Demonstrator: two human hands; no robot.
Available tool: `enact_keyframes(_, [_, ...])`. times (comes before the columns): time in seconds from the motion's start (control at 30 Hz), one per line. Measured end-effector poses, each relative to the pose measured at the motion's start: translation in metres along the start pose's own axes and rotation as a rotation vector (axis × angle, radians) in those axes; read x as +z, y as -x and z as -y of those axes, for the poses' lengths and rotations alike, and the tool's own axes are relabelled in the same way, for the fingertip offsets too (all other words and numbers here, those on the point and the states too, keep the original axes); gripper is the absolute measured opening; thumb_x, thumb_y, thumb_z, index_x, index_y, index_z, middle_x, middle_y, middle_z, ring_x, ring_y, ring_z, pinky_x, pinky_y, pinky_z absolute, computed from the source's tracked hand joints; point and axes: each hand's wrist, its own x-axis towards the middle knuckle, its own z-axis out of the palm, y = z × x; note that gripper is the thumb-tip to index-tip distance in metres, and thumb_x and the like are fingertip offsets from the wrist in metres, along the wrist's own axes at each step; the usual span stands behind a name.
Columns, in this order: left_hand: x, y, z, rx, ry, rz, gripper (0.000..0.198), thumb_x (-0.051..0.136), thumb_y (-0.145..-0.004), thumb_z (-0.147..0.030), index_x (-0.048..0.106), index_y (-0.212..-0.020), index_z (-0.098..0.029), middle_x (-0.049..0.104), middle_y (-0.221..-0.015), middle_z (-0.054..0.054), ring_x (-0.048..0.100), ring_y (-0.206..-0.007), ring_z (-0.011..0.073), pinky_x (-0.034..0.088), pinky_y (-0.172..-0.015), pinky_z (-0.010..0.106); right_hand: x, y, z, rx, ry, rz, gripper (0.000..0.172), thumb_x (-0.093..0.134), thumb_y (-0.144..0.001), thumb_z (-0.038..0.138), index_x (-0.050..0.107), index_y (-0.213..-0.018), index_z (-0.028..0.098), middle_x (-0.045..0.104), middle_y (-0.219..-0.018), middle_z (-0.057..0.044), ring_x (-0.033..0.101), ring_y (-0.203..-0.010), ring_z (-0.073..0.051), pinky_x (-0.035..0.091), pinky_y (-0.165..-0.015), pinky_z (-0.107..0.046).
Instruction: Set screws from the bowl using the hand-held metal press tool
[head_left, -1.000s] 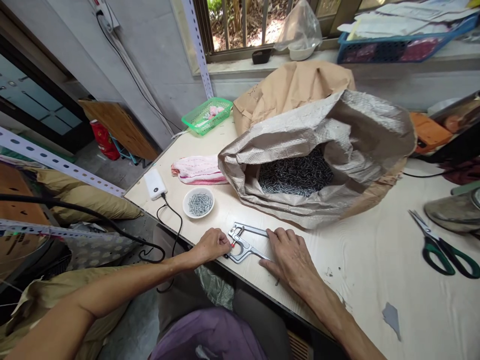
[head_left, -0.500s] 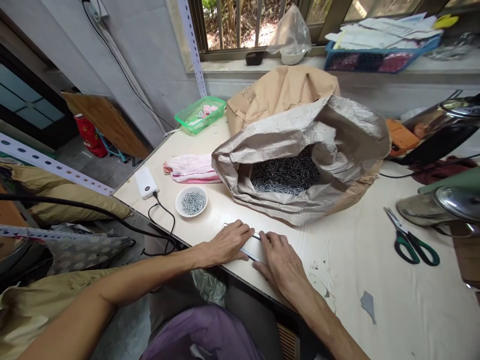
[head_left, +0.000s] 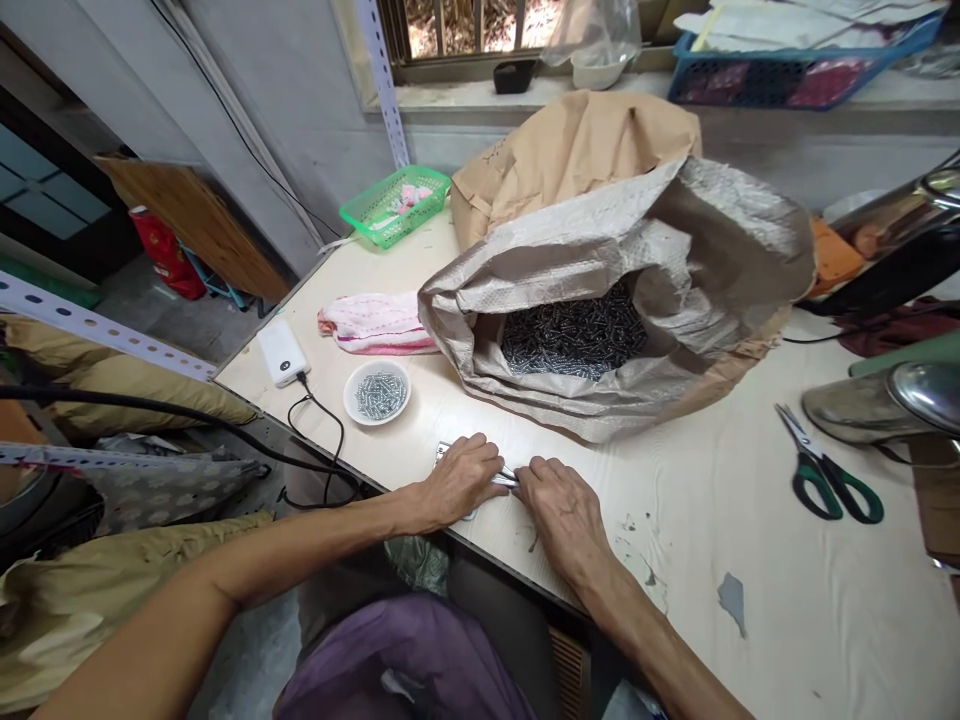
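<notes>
Near the front edge of the table, my left hand (head_left: 466,478) and my right hand (head_left: 559,508) face each other with fingers closed. Slim silvery metal strips (head_left: 505,479) run between them, pinched at both sides and lying close together. Most of their length is covered by my fingers. Past the left knuckles, a flat piece with small holes (head_left: 441,453) shows on the table. A white bowl (head_left: 379,421) of small silvery metal pins or screws stands left of and beyond my left hand. Beyond both hands, an open woven sack (head_left: 551,262) holds many small dark metal pieces (head_left: 574,335).
Green-handled scissors (head_left: 834,482) and a metal pot (head_left: 862,405) lie to the right. At the left are a white power bank (head_left: 283,353) with a black cable, a pink-white cloth (head_left: 379,322) and a green basket (head_left: 394,205). The table's front edge (head_left: 517,580) runs close by my wrists.
The two strips stood apart between my hands and now lie together. My fingers have closed in on them, with the right thumb tucked in. The camera view has shifted slightly.
</notes>
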Motion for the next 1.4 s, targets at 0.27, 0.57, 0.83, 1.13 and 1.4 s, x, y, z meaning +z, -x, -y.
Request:
enact_keyframes(0.27, [-0.025, 0.026, 0.014, -0.168, 0.149, -0.300, 0.052, 0.058, -0.083, -0.046, 0.049, -0.123, -0.015, 0.051, -0.123, 0.015, 0.046, -0.113, 0.0288, 0.042, -0.091, 0.043, 0.003, 0.017, -0.012, -0.014, -0.197, -0.195, 0.068, 0.049, -0.085, 0.048, 0.030, -0.140, 0.013, 0.041, -0.136, -0.019, 0.037, -0.127, -0.031, 0.042, -0.093, -0.043])
enact_keyframes(0.57, [-0.033, 0.057, 0.023, -0.702, 0.258, -0.026, 0.027, 0.061, -0.075, -0.040, 0.069, -0.074, -0.014, 0.060, -0.081, 0.008, 0.054, -0.086, 0.0224, 0.041, -0.069, 0.028, 0.011, 0.038, 0.014, 0.094, -0.278, -0.319, 0.040, 0.038, -0.092, 0.035, 0.048, -0.127, 0.020, 0.058, -0.106, -0.012, 0.052, -0.097, -0.023, 0.046, -0.079, -0.036])
enact_keyframes(0.83, [-0.023, 0.044, 0.017, -0.819, 0.370, 0.097, 0.016, 0.057, -0.070, -0.022, 0.066, -0.061, -0.012, 0.056, -0.060, 0.001, 0.053, -0.065, 0.0149, 0.032, -0.054, 0.023, 0.024, 0.022, 0.023, 0.074, -0.194, -0.271, 0.028, 0.033, -0.093, 0.023, 0.061, -0.095, 0.019, 0.055, -0.078, -0.005, 0.044, -0.072, -0.016, 0.035, -0.066, -0.029])
enact_keyframes(1.13, [-0.064, 0.061, 0.027, -0.378, -0.047, 0.161, 0.017, 0.050, -0.085, -0.017, 0.064, -0.076, -0.012, 0.059, -0.086, 0.010, 0.053, -0.086, 0.0205, 0.041, -0.069, 0.028, 0.023, 0.019, 0.021, 0.053, -0.258, -0.280, 0.028, 0.032, -0.094, 0.024, 0.058, -0.087, 0.019, 0.052, -0.074, -0.004, 0.044, -0.069, -0.015, 0.036, -0.063, -0.028])
enact_keyframes(1.4, [-0.016, 0.126, 0.004, -0.126, -0.008, 0.126, 0.012, 0.050, -0.089, -0.016, 0.057, -0.079, -0.017, 0.059, -0.086, 0.003, 0.052, -0.082, 0.0149, 0.038, -0.066, 0.023, 0.026, 0.023, 0.018, 0.051, -0.274, -0.338, 0.024, 0.034, -0.094, 0.027, 0.056, -0.090, 0.020, 0.051, -0.073, -0.004, 0.045, -0.069, -0.016, 0.038, -0.062, -0.029])
